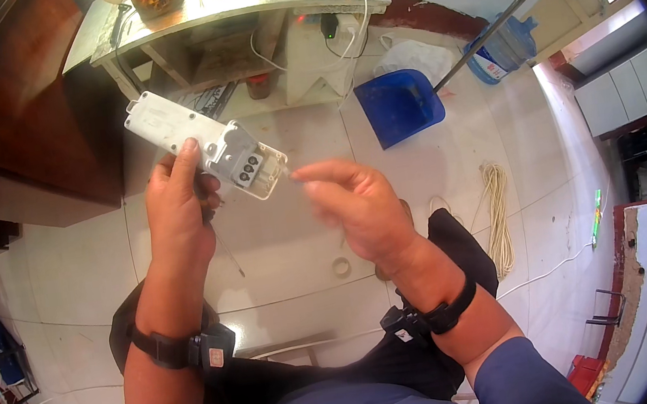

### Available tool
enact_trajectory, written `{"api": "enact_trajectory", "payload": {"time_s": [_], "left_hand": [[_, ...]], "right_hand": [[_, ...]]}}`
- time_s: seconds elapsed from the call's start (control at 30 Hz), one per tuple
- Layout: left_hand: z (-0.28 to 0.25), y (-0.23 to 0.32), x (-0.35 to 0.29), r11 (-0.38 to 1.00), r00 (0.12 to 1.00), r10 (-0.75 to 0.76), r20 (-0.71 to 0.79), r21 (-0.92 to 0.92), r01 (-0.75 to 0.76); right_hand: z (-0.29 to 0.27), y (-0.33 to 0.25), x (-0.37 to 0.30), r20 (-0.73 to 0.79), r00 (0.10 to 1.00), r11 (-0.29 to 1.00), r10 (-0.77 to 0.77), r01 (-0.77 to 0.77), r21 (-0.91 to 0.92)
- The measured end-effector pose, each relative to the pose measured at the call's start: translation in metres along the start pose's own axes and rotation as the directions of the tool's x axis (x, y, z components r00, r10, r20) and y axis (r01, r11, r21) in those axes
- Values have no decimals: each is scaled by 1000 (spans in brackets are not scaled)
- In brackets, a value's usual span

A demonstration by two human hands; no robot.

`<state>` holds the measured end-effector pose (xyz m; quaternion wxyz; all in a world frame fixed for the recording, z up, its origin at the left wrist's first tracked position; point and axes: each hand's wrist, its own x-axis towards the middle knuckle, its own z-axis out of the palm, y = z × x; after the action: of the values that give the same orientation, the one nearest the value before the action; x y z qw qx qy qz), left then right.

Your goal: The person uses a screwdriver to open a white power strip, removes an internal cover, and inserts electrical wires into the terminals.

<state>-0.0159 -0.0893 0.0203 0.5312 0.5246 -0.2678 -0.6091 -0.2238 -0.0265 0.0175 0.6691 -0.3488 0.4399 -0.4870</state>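
Note:
My left hand [179, 192] is closed around a white power strip [166, 123], held tilted with its thumb on top. The strip's near right end lies open, with a grey block with several dark round terminals [249, 167] showing inside. A thin metal shaft like a screwdriver's [230, 254] sticks out below the same hand; its dark handle is mostly hidden by the fingers. Just right of the open end, my right hand [360, 201] pinches thumb and forefinger together. Whatever small thing sits between those fingertips is too blurred to name.
A cluttered workbench [233, 13] stands ahead, a brown wooden cabinet [25, 110] at left. Toward the right are a blue dustpan [401, 107], a water jug [501, 52] and a coil of pale cable [497, 220]. A tape roll [340, 267] lies on the tiles between my feet.

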Motion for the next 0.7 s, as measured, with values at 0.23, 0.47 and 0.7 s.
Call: {"api": "enact_trajectory", "payload": {"time_s": [0.23, 0.47, 0.7], "left_hand": [[1, -5, 0, 999, 1000, 30, 5, 11, -30], [4, -11, -4, 996, 997, 78, 14, 44, -78], [8, -11, -7, 996, 996, 84, 13, 25, -84]], "right_hand": [[11, 4, 2, -76, 989, 983, -130, 118, -144], [18, 2, 3, -166, 977, 959, -133, 84, -271], [18, 5, 7, -186, 978, 958, -95, 38, -285]]}}
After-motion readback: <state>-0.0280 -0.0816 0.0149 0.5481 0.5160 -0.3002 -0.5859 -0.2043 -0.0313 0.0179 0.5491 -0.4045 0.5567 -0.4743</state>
